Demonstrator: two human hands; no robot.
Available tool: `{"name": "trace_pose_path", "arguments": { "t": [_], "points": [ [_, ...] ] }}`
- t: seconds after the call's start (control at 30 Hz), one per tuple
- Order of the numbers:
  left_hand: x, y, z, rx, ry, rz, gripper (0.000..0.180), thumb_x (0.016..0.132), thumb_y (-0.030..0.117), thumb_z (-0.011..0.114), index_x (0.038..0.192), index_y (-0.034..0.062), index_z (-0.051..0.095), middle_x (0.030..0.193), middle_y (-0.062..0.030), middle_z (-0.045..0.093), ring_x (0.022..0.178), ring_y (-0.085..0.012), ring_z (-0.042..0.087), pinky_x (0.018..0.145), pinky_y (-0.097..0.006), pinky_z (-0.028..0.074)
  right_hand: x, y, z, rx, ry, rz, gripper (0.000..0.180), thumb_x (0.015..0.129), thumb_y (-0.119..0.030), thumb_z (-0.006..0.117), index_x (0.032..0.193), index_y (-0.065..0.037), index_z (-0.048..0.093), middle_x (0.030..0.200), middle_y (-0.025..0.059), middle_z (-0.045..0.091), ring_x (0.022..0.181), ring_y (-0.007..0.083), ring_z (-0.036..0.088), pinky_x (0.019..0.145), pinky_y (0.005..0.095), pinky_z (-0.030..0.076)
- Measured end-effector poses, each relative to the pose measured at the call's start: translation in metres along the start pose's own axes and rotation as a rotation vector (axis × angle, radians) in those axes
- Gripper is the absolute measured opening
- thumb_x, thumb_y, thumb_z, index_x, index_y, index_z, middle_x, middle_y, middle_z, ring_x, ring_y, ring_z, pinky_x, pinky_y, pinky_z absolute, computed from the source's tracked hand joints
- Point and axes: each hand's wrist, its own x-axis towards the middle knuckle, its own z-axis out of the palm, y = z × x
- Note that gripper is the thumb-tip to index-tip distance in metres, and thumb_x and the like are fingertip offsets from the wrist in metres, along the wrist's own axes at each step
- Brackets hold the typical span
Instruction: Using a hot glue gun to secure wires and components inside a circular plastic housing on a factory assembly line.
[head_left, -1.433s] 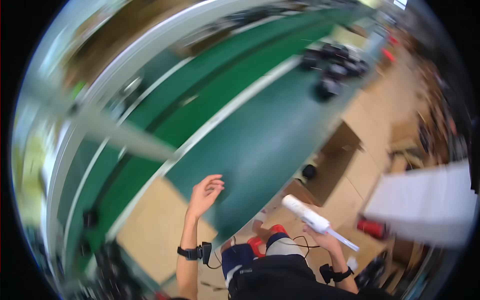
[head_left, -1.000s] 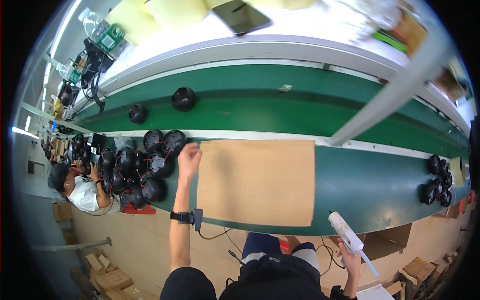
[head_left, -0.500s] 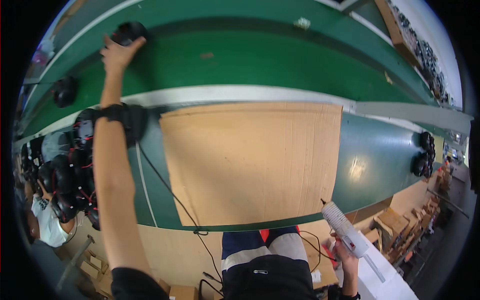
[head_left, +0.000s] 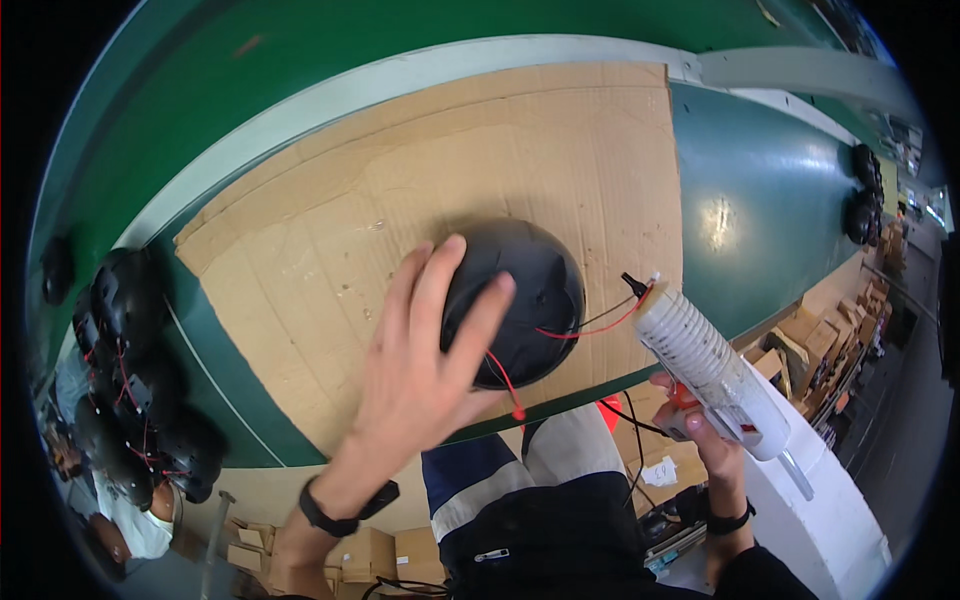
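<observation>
A black, round, dome-shaped housing (head_left: 545, 290) sits on the near part of a flat cardboard sheet (head_left: 300, 250). My left hand (head_left: 415, 365) grips it from the left, fingers spread over the top; the thumb side is partly hidden. One thin red wire (head_left: 505, 378) hangs from the housing toward the table edge. Another stretches right, close to the tip of a glue gun (head_left: 700, 355). My right hand (head_left: 708, 435) is wrapped round the gun's handle by the red trigger. The gun has a wide whitish ribbed barrel, with a pale rod sticking out behind.
More black housings with red wires (head_left: 160, 390) are piled at the left. Others (head_left: 865, 200) stand at the far right of the green table (head_left: 755, 240). Beyond a white rail (head_left: 420, 60) runs a green belt (head_left: 330, 40). Cardboard boxes (head_left: 365, 550) lie below. Another person (head_left: 135, 515) is at far left.
My left hand has come back from the green belt, bringing a black housing onto the cardboard in front of me. The glue gun has risen slightly closer. The view has shifted.
</observation>
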Motion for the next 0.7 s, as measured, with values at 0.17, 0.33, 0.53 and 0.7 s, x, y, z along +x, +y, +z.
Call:
{"name": "trace_pose_path", "arguments": {
  "t": [0.17, 0.33, 0.53, 0.7],
  "points": [
    [0.003, 0.015, -0.010, -0.124, 0.108, -0.003, 0.070, 0.050, 0.022, 0.091, 0.116, 0.0115, 0.070, 0.140, -0.0230, 0.041, 0.127, -0.0436, 0.045, 0.101, -0.049, 0.043, -0.005, 0.005, -0.015, 0.034, -0.034, -0.091, 0.042, 0.089, -0.032, 0.069, 0.113, 0.000, 0.060, 0.123, 0.0225, 0.061, 0.119, 0.0370, 0.058, 0.079, 0.0433, 0.059],
    [0.008, 0.025, -0.024, -0.081, 0.093, 0.030, 0.041, 0.056, 0.018, 0.087, 0.095, 0.0093, 0.076, 0.105, -0.0103, 0.050, 0.096, -0.0283, 0.051, 0.081, -0.042, 0.047, -0.021, -0.017, -0.017, 0.008, 0.062, -0.146, 0.040, 0.089, -0.038, 0.067, 0.111, -0.005, 0.062, 0.118, 0.0195, 0.061, 0.115, 0.0388, 0.057, 0.078, 0.0425, 0.060],
    [0.024, 0.013, -0.043, -0.248, 0.049, 0.103, 0.022, 0.064, 0.005, 0.083, 0.082, 0.0027, 0.071, 0.078, -0.0082, 0.064, 0.066, -0.0249, 0.060, 0.057, -0.034, 0.048, -0.015, -0.035, -0.046, -0.126, -0.170, -0.426, 0.040, 0.093, -0.039, 0.061, 0.119, -0.010, 0.056, 0.102, 0.0171, 0.061, 0.109, 0.0380, 0.056, 0.070, 0.0392, 0.059],
    [0.050, -0.017, -0.051, -0.366, 0.059, -0.003, 0.018, 0.073, -0.003, 0.077, 0.091, -0.0012, 0.073, 0.077, -0.0100, 0.067, 0.066, -0.0181, 0.061, 0.060, -0.027, 0.046, -0.022, -0.026, -0.032, -0.436, -0.190, 0.103, 0.080, 0.084, -0.056, 0.070, 0.131, 0.004, 0.049, 0.096, 0.0160, 0.066, 0.089, 0.0252, 0.066, 0.070, 0.0359, 0.055]
  ]
}}
